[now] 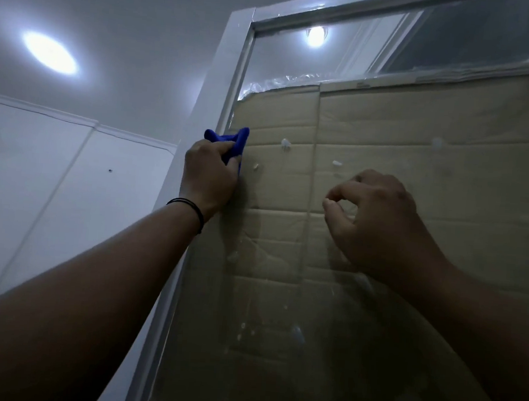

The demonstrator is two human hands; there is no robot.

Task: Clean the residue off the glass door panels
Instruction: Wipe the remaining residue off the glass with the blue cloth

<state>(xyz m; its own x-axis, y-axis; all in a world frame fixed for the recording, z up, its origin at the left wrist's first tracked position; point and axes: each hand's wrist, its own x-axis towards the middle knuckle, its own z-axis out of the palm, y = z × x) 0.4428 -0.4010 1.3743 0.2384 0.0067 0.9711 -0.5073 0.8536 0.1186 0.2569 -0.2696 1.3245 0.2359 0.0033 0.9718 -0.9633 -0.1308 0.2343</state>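
The room is dim with a cold, bluish cast. Light comes from a round ceiling lamp, blown out to a white oval with a soft halo, and a second bright glare spot shows in the upper glass. Both forearms fall dark toward the bottom edge, and the left hand throws a shadow on the pane. The white frame leans and bows from wide-angle distortion. Detail is soft throughout, with smeary reflections low on the glass.

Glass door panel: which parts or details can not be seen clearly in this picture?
- Glass door panel, head view: its lower part is cut off by the bottom edge.
- Blue cloth: mostly hidden by the left hand.
- Right hand: whether the fingertips pinch any residue is too small to tell.
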